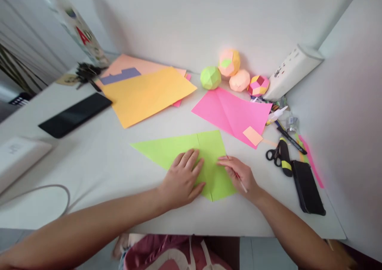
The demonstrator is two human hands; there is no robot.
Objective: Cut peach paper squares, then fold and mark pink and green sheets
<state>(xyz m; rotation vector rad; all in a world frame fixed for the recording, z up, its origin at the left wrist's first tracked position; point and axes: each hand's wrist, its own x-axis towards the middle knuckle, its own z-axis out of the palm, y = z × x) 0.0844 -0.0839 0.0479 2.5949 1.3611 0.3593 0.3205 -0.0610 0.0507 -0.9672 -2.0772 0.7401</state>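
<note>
A folded sheet of light green paper [213, 166] lies on the desk, with a crease line and a long point reaching left. My left hand [183, 178] rests flat on it, fingers spread, holding nothing. At the paper's right edge is my right hand [240, 176], its fingertips touching the sheet. Between its thumb and fingers it holds a thin pen-like stick [242, 183], pale at the lower end and reddish higher up. Part of the stick is hidden by the fingers, and its exact kind cannot be made out.
Pink paper [228, 112] and orange paper [146, 94] lie behind. Several paper balls [229, 63] sit by the wall. Scissors [276, 155], a cutter [285, 158] and a black case [307, 188] are right; a dark phone-like slab [76, 114] and white box [20, 158] left.
</note>
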